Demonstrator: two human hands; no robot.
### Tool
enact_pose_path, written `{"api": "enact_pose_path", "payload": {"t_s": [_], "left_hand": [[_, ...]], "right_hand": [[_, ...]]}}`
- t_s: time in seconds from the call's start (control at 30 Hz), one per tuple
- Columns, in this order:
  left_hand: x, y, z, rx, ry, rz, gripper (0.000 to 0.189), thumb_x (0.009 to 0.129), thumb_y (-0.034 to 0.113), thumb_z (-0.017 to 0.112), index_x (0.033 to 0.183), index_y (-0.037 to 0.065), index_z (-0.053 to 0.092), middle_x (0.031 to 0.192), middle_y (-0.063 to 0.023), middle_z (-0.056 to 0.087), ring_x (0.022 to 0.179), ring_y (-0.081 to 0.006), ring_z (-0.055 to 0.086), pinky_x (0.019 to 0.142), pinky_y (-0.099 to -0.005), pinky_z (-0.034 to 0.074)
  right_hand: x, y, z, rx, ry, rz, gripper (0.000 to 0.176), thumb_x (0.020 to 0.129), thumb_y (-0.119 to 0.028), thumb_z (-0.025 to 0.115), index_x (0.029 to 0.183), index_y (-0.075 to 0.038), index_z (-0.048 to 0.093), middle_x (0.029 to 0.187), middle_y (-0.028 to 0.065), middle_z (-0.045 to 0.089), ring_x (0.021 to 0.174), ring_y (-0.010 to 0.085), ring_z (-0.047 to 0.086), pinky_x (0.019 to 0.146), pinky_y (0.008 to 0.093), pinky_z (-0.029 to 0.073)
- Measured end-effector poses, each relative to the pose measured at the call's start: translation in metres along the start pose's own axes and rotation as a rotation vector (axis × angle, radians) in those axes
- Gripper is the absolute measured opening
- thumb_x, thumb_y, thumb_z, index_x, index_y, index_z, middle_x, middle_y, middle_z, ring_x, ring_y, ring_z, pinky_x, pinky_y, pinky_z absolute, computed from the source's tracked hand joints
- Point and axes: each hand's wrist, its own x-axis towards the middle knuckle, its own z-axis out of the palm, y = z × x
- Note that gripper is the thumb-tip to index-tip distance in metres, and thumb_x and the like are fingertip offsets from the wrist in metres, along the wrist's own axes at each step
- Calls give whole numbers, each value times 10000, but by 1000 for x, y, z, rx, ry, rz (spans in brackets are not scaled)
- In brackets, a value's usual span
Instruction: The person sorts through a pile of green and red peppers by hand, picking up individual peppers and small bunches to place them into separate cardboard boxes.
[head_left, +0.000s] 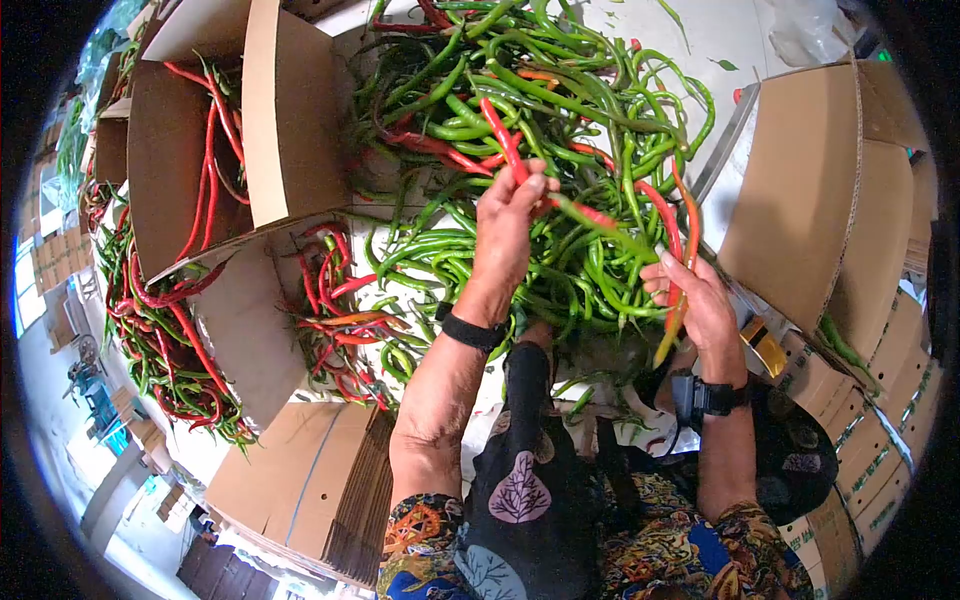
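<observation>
My left hand [503,222] is closed round a long red chili pepper [500,130] that points up past the thumb. A part-red, part-green chili [605,222] slants from beside that hand toward my right hand [698,300]. My right hand is closed on long chili peppers, among them an orange-red one [692,225] with a yellowish-green tip hanging below the fingers. Both hands are above a big heap of mostly green chilies [590,95] with some red ones mixed in.
At the left, an open cardboard box [270,110] has red chilies inside. A small pile of red chilies [335,275] lies beside it, and a larger mixed pile [160,340] is farther left. Folded cardboard [290,480] is stacked at lower left. Another open box [800,190] stands at right.
</observation>
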Motion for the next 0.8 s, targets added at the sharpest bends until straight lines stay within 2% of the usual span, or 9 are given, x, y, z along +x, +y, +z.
{"api": "enact_pose_path", "payload": {"t_s": [0.07, 0.23, 0.3, 0.43, 0.5, 0.57, 0.67, 0.77, 0.8], "left_hand": [[-7, -9, -9, -212, -22, -119, 270, 961, 215, 539, 1172, 47, 540, 984, -92, 645, 884, -176, 622, 767, -296, 509], [-31, -13, -21, -53, -6, -160, 245, 952, 267, 571, 1083, 62, 609, 909, -48, 642, 816, -146, 628, 723, -286, 518], [-29, -12, -23, -77, 14, -114, 236, 948, 262, 581, 1074, 66, 612, 893, -28, 639, 786, -131, 617, 711, -275, 508], [-43, -17, -3, 363, -106, -23, 157, 921, 191, 618, 1012, 66, 646, 851, -10, 634, 750, -112, 591, 694, -248, 475], [-63, -17, 27, 406, -157, 17, 167, 876, 144, 657, 1001, 35, 650, 845, -49, 646, 740, -154, 599, 686, -260, 472], [-78, -10, 48, 761, -290, 513, 242, 835, 115, 682, 1038, -3, 622, 863, -124, 642, 739, -254, 610, 690, -317, 485], [-87, -2, 54, 817, -442, 431, 335, 803, 107, 699, 1105, -3, 603, 907, -192, 611, 794, -371, 595, 726, -404, 496], [-81, 5, 44, 892, -563, 403, 361, 790, 109, 713, 1116, 0, 602, 904, -192, 616, 798, -345, 609, 717, -388, 497], [-76, 1, 39, 763, -578, 410, 380, 785, 118, 724, 1127, 5, 603, 904, -177, 626, 794, -303, 621, 707, -369, 499]], "right_hand": [[-2, 2, -4, 52, -65, -51, 250, 930, -256, 576, 1039, -32, 560, 901, 99, 644, 718, 127, 569, 652, 270, 459], [-9, -7, -5, 21, -90, -149, 180, 918, -200, 576, 994, -37, 569, 868, 60, 622, 680, 96, 513, 640, 248, 427], [-4, -2, -12, -84, -51, -158, 205, 922, -210, 577, 1018, -28, 572, 895, 68, 633, 719, 107, 538, 662, 259, 438], [-8, -3, 0, -91, -62, -159, 276, 928, -243, 582, 1087, -17, 572, 976, 82, 653, 815, 135, 580, 727, 279, 459], [-17, -8, 14, -37, -156, -154, 345, 934, -274, 581, 1192, -45, 558, 1116, 78, 627, 974, 147, 578, 827, 295, 452], [-17, -1, 26, -54, -98, -165, 353, 935, -270, 586, 1214, -58, 554, 1140, 66, 613, 1034, 140, 562, 858, 300, 451], [-13, 2, 30, 181, -91, -168, 316, 916, -209, 620, 1161, -15, 578, 1051, 59, 634, 973, 141, 584, 871, 289, 457], [-12, 3, 22, 239, -138, -110, 275, 912, -163, 619, 1122, 12, 591, 1046, 90, 650, 965, 160, 611, 895, 295, 463], [-8, 5, 21, 252, -135, -125, 275, 917, -158, 609, 1133, 11, 585, 1056, 99, 650, 974, 170, 614, 901, 303, 464]]}}
